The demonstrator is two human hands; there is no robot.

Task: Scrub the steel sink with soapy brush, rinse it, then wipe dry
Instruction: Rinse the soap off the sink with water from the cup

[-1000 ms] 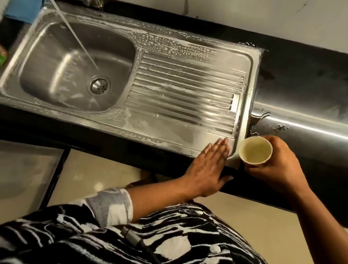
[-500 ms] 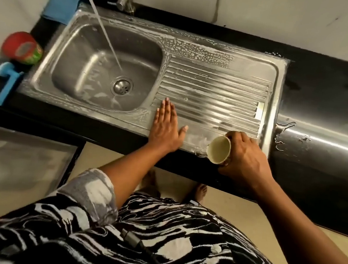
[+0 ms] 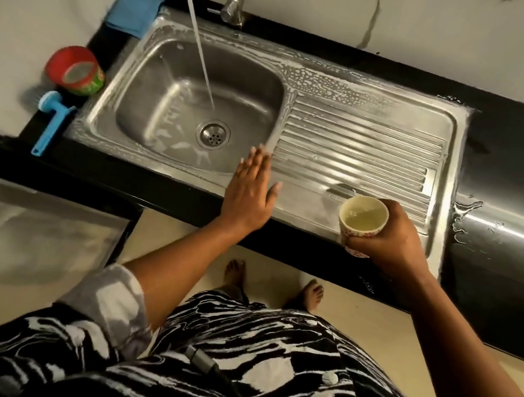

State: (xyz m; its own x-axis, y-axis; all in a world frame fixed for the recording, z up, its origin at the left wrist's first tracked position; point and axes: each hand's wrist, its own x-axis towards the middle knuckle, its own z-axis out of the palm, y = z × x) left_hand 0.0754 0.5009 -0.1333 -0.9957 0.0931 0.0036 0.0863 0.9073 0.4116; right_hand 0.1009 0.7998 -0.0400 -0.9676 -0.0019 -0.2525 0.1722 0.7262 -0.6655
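Left hand [image 3: 250, 194] extended flat, fingers straight, palm down at the front edge of the one steel sink [image 3: 374, 113], set in a black counter [image 3: 516, 133]. Right hand [image 3: 391, 236] grasping one upright cup [image 3: 362, 220]. One brush [image 3: 52, 123] and one cloth [image 3: 135, 8] lie left of the sink.

The wall [image 3: 415, 24] behind the desk is white stone with thin grey veins. The desk [image 3: 516, 136] is glossy black and runs left to right along the wall. Its rounded front edge at the right carries a bright horizontal reflection. The floor [image 3: 283, 258] is plain cream. At lower left, a dark-framed panel [image 3: 36, 234] with a pale, reflective face sits below the desk edge. Lighting is warm and dim.
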